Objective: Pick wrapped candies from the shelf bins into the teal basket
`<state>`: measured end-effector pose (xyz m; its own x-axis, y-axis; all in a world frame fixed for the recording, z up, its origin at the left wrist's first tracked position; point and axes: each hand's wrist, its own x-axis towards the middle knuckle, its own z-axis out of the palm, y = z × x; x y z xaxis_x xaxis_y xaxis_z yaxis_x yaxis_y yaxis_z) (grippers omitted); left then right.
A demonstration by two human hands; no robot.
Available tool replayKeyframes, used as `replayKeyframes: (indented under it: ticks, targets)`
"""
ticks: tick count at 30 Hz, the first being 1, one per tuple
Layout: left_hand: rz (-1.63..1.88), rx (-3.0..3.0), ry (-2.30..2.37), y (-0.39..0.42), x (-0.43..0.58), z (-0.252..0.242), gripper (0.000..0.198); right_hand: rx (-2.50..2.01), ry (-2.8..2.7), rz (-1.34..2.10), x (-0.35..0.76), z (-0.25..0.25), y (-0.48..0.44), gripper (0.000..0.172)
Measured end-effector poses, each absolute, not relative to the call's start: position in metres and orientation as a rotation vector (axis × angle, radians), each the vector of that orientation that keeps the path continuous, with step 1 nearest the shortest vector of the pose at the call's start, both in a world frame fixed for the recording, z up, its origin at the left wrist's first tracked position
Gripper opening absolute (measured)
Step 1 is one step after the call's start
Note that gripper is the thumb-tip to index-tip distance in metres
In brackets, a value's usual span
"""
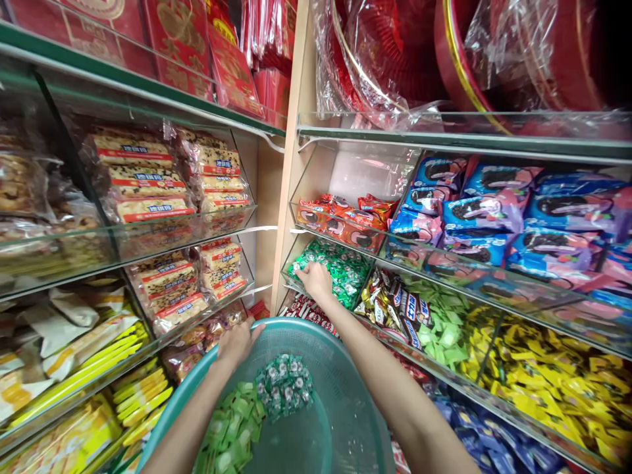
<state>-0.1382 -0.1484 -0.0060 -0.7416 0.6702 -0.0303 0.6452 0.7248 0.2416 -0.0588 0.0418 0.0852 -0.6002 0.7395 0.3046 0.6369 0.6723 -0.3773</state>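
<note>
Teal basket (340, 401) stood near. Right arm (380, 368) extended far. Left hand (235, 345) clasped the basket's far-left rim. Right hand (316, 283): fingers curled onto green-wrapped candies (348, 264) at far centre; could not tell whether its grip pinched any.

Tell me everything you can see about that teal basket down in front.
The basket is round, teal and looks like plastic, with a smooth rim and finely perforated walls. Its opening faces up, toward the camera; the lower picture edge cuts off its near side. Inside lie light green packets beside darker green wrapped sweets. The left hand holds its rim at the far left. Whatever supports it underneath is hidden.
</note>
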Motion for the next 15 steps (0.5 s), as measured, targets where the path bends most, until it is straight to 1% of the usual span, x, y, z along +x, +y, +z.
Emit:
replayKeyframes:
  ticks: [5, 11, 15]
  targets:
    - [0.322, 1.069, 2.811, -0.1486, -0.1413, -0.007, 0.055, -1.088, -2.455, 0.335, -0.0647, 0.0786, 0.0441, 0.029]
    - [0.312, 1.098, 2.817, -0.146, -0.1446, -0.0093, 0.056, -1.038, -2.446, 0.314, -0.066, 0.0779, 0.0425, 0.025]
    - [0.304, 1.087, 2.827, -0.1451, -0.146, -0.0107, 0.057, -0.972, -2.403, 0.383, -0.0661, 0.0757, 0.0438, 0.021]
